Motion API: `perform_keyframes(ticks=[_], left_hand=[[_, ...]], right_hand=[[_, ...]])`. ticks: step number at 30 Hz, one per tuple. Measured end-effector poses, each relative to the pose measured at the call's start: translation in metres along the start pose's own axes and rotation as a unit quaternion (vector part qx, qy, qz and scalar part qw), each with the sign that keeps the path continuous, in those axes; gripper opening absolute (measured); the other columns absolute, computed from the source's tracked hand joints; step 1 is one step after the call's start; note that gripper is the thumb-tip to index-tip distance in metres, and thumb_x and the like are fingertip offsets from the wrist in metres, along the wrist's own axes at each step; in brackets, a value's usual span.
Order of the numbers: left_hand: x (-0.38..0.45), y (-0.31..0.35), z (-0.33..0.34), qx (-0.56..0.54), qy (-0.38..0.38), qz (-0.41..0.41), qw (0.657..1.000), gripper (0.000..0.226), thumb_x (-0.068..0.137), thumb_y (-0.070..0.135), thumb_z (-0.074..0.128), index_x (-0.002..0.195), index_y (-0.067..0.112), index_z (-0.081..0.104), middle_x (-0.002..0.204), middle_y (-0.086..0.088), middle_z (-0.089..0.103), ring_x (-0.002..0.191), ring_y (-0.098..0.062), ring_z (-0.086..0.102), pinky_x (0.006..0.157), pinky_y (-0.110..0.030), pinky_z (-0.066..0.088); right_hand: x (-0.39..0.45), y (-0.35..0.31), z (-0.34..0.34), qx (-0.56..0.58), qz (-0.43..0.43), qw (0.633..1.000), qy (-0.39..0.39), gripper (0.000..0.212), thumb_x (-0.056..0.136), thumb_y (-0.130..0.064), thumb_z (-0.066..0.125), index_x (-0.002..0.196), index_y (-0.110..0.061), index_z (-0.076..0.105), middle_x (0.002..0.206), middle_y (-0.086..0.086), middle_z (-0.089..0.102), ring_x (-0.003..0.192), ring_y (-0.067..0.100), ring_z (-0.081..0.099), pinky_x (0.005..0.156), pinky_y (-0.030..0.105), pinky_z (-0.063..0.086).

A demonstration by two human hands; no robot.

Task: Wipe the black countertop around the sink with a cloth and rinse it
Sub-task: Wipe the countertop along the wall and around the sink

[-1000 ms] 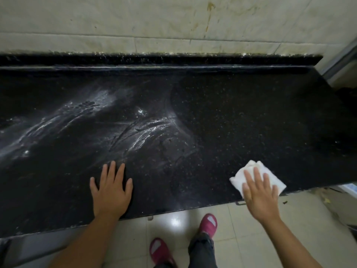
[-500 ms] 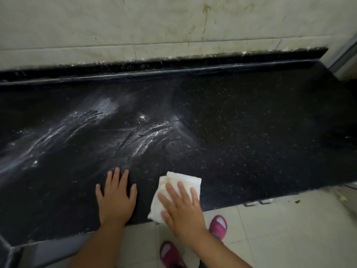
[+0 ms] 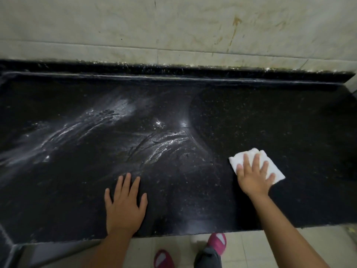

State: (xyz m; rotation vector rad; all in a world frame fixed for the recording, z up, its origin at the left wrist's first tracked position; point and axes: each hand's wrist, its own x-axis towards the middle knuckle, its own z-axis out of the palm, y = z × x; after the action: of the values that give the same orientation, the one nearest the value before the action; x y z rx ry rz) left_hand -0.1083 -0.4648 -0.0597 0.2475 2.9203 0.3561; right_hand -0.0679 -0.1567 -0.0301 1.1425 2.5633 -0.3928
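The black speckled countertop (image 3: 270,122) fills the middle of the view, with wet, whitish smear marks (image 3: 100,124) across its left and centre. A folded white cloth (image 3: 241,157) lies flat on the right part of the counter. My right hand (image 3: 253,176) presses down on the cloth with fingers spread. My left hand (image 3: 125,206) rests flat on the bare counter near the front edge, fingers apart, holding nothing. No sink is in view.
A stained pale tiled wall (image 3: 173,29) rises behind a low black backsplash (image 3: 173,71). The counter's front edge (image 3: 193,234) runs just above a tiled floor (image 3: 328,246), where my feet in pink slippers (image 3: 218,241) stand.
My right hand slid the cloth from the right front edge left to beside my left hand, then back right and further onto the counter. My left hand stayed planted.
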Motion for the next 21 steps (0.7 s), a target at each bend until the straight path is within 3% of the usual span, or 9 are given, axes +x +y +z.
perform_keyframes(ticks=[5, 7, 9, 11, 13, 15, 18, 21], left_hand=[[-0.001, -0.001, 0.000, 0.012, 0.008, 0.000, 1.000, 0.062, 0.083, 0.046, 0.024, 0.126, 0.015, 0.056, 0.138, -0.009, 0.047, 0.130, -0.023, 0.038, 0.103, -0.056, 0.024], [0.000, -0.002, -0.001, 0.028, 0.018, 0.008, 0.999, 0.057, 0.082, 0.043, 0.029, 0.121, 0.014, 0.059, 0.133, -0.011, 0.053, 0.126, -0.025, 0.043, 0.098, -0.058, 0.031], [0.000, -0.002, -0.001, 0.037, 0.033, 0.016, 0.999, 0.053, 0.081, 0.041, 0.032, 0.117, 0.014, 0.062, 0.128, -0.011, 0.056, 0.124, -0.023, 0.040, 0.095, -0.058, 0.035], [0.000, -0.003, -0.001, 0.042, 0.045, 0.023, 0.998, 0.052, 0.082, 0.040, 0.033, 0.114, 0.013, 0.063, 0.125, -0.012, 0.058, 0.122, -0.021, 0.035, 0.099, -0.053, 0.032], [0.001, -0.005, 0.002, 0.039, 0.042, 0.028, 0.998, 0.053, 0.091, 0.041, 0.025, 0.114, 0.012, 0.063, 0.124, -0.013, 0.059, 0.121, -0.022, 0.034, 0.098, -0.048, 0.021], [0.001, -0.007, 0.002, 0.033, 0.020, 0.023, 0.999, 0.065, 0.096, 0.045, 0.009, 0.115, 0.013, 0.062, 0.124, -0.012, 0.059, 0.121, -0.022, 0.034, 0.097, -0.047, 0.018], [0.002, -0.008, 0.004, 0.034, 0.023, 0.020, 0.999, 0.070, 0.096, 0.047, 0.004, 0.116, 0.013, 0.062, 0.125, -0.012, 0.059, 0.122, -0.022, 0.034, 0.098, -0.046, 0.018], [0.003, -0.009, 0.005, 0.039, 0.028, 0.022, 0.999, 0.066, 0.096, 0.045, 0.006, 0.117, 0.014, 0.060, 0.126, -0.011, 0.058, 0.123, -0.023, 0.034, 0.098, -0.047, 0.017]], right_hand=[[-0.011, -0.108, 0.027, -0.064, -0.205, 0.976, -0.043, 0.052, 0.098, -0.045, 0.015, 0.147, -0.034, 0.000, 0.155, -0.003, -0.019, 0.142, 0.026, -0.017, 0.112, 0.051, -0.010], [-0.033, -0.121, 0.049, -0.084, -0.283, 0.955, -0.041, 0.058, 0.093, -0.055, 0.003, 0.147, -0.035, 0.005, 0.156, -0.002, -0.015, 0.143, 0.027, -0.014, 0.111, 0.049, -0.013], [-0.061, -0.108, 0.061, -0.109, -0.362, 0.926, -0.017, 0.070, 0.088, -0.059, -0.010, 0.145, -0.032, 0.022, 0.157, 0.002, 0.009, 0.143, 0.030, 0.005, 0.111, 0.045, -0.012], [-0.086, -0.073, 0.071, -0.122, -0.413, 0.902, -0.037, 0.056, 0.096, -0.050, 0.000, 0.135, -0.033, 0.037, 0.150, 0.000, 0.032, 0.141, 0.028, 0.017, 0.110, 0.044, 0.001], [-0.100, -0.025, 0.075, -0.149, -0.442, 0.884, -0.040, 0.047, 0.097, -0.049, 0.009, 0.136, -0.038, 0.033, 0.155, -0.006, 0.017, 0.144, 0.022, 0.003, 0.110, 0.044, 0.006], [-0.093, 0.019, 0.062, -0.141, -0.416, 0.898, -0.022, 0.049, 0.097, -0.051, 0.008, 0.144, -0.040, 0.017, 0.157, -0.009, -0.001, 0.145, 0.018, -0.003, 0.112, 0.040, 0.004], [-0.052, 0.031, 0.033, -0.138, -0.293, 0.946, 0.034, 0.057, 0.093, -0.056, 0.000, 0.146, -0.037, 0.000, 0.152, -0.012, -0.020, 0.144, 0.020, -0.004, 0.112, 0.043, 0.004], [-0.001, -0.014, 0.006, -0.090, -0.134, 0.987, -0.028, 0.054, 0.097, -0.048, 0.012, 0.147, -0.036, -0.006, 0.152, -0.007, -0.025, 0.142, 0.024, -0.016, 0.114, 0.049, -0.002]])
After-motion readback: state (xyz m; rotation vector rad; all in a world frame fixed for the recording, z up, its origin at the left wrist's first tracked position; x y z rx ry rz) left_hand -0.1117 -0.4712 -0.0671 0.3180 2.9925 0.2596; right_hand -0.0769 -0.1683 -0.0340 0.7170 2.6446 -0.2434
